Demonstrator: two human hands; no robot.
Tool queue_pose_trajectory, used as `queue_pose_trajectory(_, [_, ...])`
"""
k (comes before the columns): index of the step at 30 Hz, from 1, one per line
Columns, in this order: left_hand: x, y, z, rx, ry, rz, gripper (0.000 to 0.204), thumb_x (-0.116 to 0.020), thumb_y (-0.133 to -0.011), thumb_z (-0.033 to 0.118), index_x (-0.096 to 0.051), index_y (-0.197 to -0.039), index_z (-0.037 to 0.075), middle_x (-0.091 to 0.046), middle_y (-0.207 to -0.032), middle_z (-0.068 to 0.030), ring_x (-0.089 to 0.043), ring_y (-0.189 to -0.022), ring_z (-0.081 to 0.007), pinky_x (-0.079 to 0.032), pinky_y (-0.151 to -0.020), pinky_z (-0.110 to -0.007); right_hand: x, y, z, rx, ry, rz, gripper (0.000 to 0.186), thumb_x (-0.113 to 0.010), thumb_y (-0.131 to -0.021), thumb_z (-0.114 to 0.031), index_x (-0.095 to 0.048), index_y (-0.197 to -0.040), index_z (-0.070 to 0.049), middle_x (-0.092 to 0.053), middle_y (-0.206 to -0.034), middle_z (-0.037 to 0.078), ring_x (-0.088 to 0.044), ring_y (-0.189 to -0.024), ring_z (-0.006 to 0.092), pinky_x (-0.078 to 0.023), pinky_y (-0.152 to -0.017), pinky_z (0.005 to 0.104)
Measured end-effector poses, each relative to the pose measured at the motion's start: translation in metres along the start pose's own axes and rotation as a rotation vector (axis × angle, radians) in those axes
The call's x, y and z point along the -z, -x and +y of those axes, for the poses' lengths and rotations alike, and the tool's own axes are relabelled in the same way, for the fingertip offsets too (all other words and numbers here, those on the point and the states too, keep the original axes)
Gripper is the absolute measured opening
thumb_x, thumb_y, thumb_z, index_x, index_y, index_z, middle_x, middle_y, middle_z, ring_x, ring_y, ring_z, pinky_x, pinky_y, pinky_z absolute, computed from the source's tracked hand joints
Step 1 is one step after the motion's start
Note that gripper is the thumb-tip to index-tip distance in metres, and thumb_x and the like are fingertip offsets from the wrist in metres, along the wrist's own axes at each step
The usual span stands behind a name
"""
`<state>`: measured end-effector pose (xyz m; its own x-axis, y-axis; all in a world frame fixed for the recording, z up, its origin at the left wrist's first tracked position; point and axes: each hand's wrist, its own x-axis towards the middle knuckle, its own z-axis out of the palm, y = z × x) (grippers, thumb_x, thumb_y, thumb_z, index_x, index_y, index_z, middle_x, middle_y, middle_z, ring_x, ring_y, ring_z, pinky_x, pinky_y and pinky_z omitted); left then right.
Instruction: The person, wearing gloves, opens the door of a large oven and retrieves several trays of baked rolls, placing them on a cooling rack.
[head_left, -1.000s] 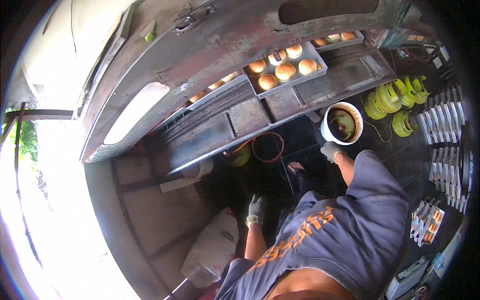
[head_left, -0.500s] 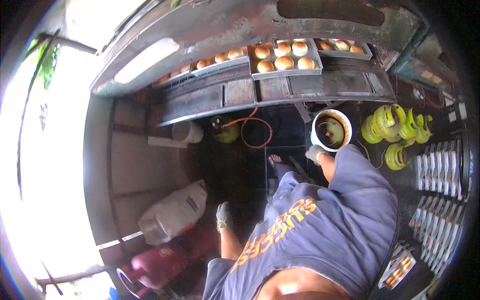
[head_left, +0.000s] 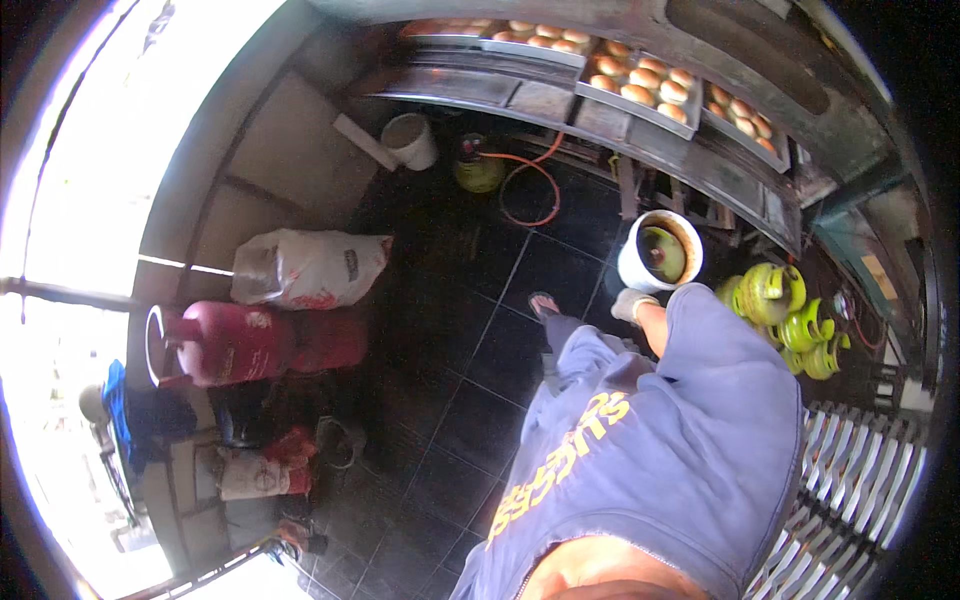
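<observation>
My right hand (head_left: 632, 306), in a pale glove, is low at the near left side of a white bucket (head_left: 634, 262). It looks close against the bucket wall, but its fingers do not show clearly enough to tell a grip. A rounded green gas cylinder (head_left: 660, 252) stands inside the bucket, and brown stains or liquid line the inner wall. My left hand is out of the picture.
Trays of browned buns (head_left: 640, 85) sit in the oven opening ahead. Several green gas cylinders (head_left: 772, 292) stand at right, beside stacked metal racks (head_left: 860, 465). An orange hose (head_left: 557, 190) runs to another cylinder (head_left: 478, 176). At left are a maroon gas cylinder (head_left: 235, 343) and a white sack (head_left: 315, 268).
My view has swung left, bringing more of the left side and floor into sight. My gloved left hand has gone out of view. The right hand remains by the bucket.
</observation>
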<state>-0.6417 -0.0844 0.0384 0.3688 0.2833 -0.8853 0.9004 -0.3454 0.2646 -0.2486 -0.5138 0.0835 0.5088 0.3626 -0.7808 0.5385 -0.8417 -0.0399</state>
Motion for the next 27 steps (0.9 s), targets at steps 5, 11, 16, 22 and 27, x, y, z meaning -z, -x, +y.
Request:
queue_pose_trajectory(5, [-0.015, 0.018, 0.017, 0.248, 0.587, -0.113, 0.030, -0.058, -0.090, 0.030, -0.069, -0.099, 0.003, -0.068, -0.092, -0.0136, -0.064, -0.087, -0.0282, -0.051, -0.077, -0.043, 0.006, -0.015, -0.003, 0.044, 0.009, 0.178, 0.031, -0.060, -0.082, -0.025, -0.076, -0.100, -0.005, -0.071, -0.108, 0.023, -0.068, -0.106, 0.0372, -0.054, -0.091, 0.0472])
queue_pose_trajectory(11, [0.037, -0.033, 0.115, 0.311, 0.817, 0.016, 0.041, -0.062, -0.089, 0.038, -0.069, -0.095, -0.002, -0.067, -0.086, -0.0123, -0.063, -0.079, -0.0238, -0.050, -0.072, -0.041, 0.080, -0.042, 0.003, -0.283, -0.830, 0.376, 0.034, -0.060, -0.079, -0.028, -0.073, -0.097, -0.003, -0.068, -0.103, 0.024, -0.066, -0.104, 0.0385, -0.053, -0.087, 0.0463])
queue_pose_trajectory(16, [0.126, -0.119, 0.245, -0.140, 0.347, 0.233, 0.033, -0.065, -0.090, 0.036, -0.070, -0.099, 0.004, -0.068, -0.083, -0.0080, -0.062, -0.068, -0.0261, -0.050, -0.062, -0.038, 0.161, -0.109, 0.068, -0.424, -1.178, 0.761, 0.055, -0.062, -0.085, -0.027, -0.058, -0.133, 0.000, -0.062, -0.130, 0.026, -0.060, -0.123, 0.0353, -0.048, -0.103, 0.0395])
queue_pose_trajectory(22, [0.183, -0.197, 0.369, -0.536, -0.386, 0.278, 0.025, -0.057, -0.093, 0.026, -0.070, -0.108, 0.010, -0.068, -0.110, -0.0206, -0.062, -0.105, -0.0413, -0.051, -0.090, -0.050, 0.380, -0.235, 0.170, -0.258, -1.143, 1.071, 0.046, -0.059, -0.088, -0.025, -0.061, -0.128, -0.003, -0.061, -0.129, 0.025, -0.058, -0.122, 0.0388, -0.046, -0.105, 0.0426])
queue_pose_trajectory(27, [0.206, -0.178, 0.574, -0.114, 0.346, 0.119, 0.027, -0.059, -0.091, 0.023, -0.068, -0.102, 0.000, -0.068, -0.096, -0.0099, -0.061, -0.090, -0.0203, -0.049, -0.081, -0.035, 0.531, -0.324, 0.330, -0.479, -1.040, 1.116, 0.054, -0.059, -0.086, -0.026, -0.054, -0.135, -0.006, -0.062, -0.125, 0.027, -0.059, -0.118, 0.0428, -0.047, -0.102, 0.0463])
